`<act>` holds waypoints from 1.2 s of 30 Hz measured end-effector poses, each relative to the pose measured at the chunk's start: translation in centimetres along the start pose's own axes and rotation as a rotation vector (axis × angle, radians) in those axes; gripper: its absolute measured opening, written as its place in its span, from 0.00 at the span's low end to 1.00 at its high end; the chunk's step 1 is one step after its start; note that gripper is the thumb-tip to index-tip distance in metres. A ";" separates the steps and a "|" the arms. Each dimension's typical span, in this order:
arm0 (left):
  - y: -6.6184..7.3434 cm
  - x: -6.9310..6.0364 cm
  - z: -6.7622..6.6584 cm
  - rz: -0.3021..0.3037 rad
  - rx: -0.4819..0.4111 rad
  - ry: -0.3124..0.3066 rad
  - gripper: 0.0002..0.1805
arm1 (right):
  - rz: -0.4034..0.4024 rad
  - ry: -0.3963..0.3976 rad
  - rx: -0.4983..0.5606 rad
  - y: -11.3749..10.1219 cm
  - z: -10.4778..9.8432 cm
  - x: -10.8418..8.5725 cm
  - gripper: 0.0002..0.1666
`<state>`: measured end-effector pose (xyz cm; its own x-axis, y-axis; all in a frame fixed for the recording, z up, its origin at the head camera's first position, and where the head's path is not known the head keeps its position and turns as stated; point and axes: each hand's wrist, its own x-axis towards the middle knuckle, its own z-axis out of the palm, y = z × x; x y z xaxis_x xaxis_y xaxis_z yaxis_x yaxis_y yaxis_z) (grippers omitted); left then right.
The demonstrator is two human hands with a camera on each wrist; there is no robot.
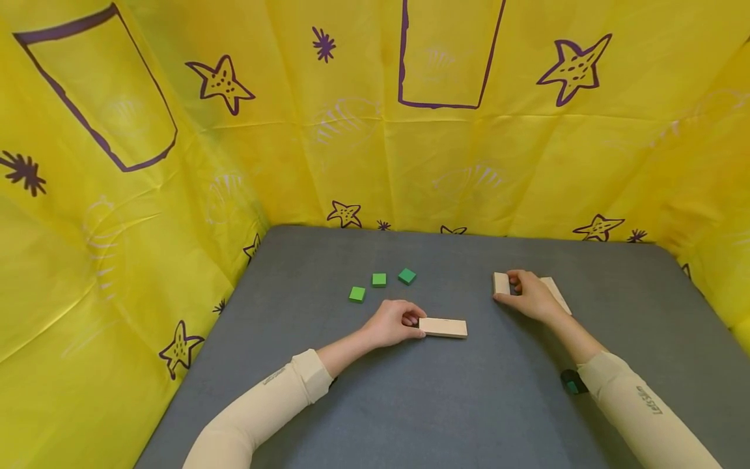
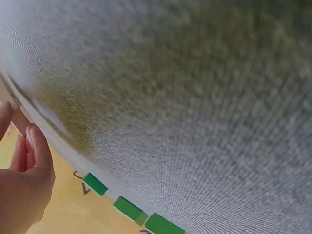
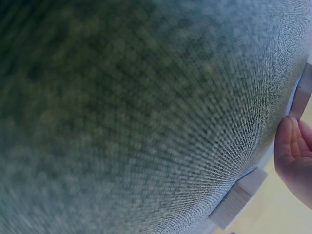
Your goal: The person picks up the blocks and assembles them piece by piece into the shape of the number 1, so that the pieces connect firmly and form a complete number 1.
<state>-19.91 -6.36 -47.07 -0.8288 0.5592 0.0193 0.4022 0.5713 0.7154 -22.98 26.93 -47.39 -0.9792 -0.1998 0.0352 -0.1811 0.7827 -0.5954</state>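
Observation:
In the head view my left hand (image 1: 396, 323) pinches the left end of a pale wooden block (image 1: 443, 327) lying flat on the grey table. The left wrist view shows the thumb and fingers at the end of this block (image 2: 19, 120). Farther right, my right hand (image 1: 532, 296) pinches another pale wooden block (image 1: 500, 284), partly covered by the fingers; its end (image 3: 303, 92) shows at the edge of the right wrist view. Beyond that hand lies a third wooden block (image 1: 556, 294), half hidden by it, which also appears in the right wrist view.
Three small green blocks lie left of centre: a light green one (image 1: 357, 294), another light green one (image 1: 379, 280) and a darker one (image 1: 407, 276). Yellow cloth (image 1: 293, 156) with purple drawings hangs along the table's back and sides. A dark band with a green patch (image 1: 573, 383) sits at the right wrist.

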 end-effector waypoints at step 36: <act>2.3 -5.2 2.5 0.051 -0.024 -0.029 0.16 | 0.001 0.006 0.003 0.1 0.0 0.0 0.38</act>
<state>-13.74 -6.45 -47.30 -0.7957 0.6047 0.0362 0.4341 0.5275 0.7303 -22.99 26.99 -47.49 -0.9798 -0.1959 0.0395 -0.1802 0.7809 -0.5981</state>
